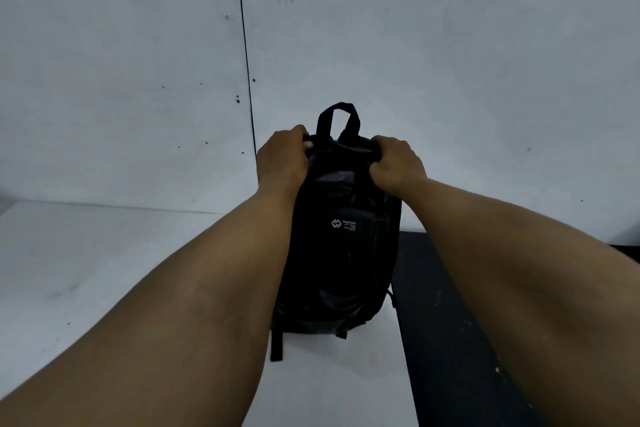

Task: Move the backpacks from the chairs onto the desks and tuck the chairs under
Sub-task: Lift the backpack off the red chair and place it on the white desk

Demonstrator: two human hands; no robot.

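The left hand (282, 158) and the right hand (394, 163) are each clamped on an upper corner of a black backpack (341, 243), fingers curled over its top edge, one hand at either side and apart from one another. The carry loop (338, 120) is left free and stands up between them. The backpack is held upright, front panel with its small white logo (343, 224) towards the camera, and its base appears to be set on the white desk (86, 270); a loose strap (276, 345) trails from the bottom onto the desktop.

The placing step is judged to be in hand: the backpack is already on the desk, so release is what remains. The next move calls for the bag to be steadied or laid down so that it is not toppled when let go, after which the chair would be tucked under. No chair is seen here.

A dark surface (460, 322) is butted against the white desk on the right. Behind both, a pale grey wall (450, 45) is seen, marked by small specks and divided by a thin dark vertical seam (244, 45).
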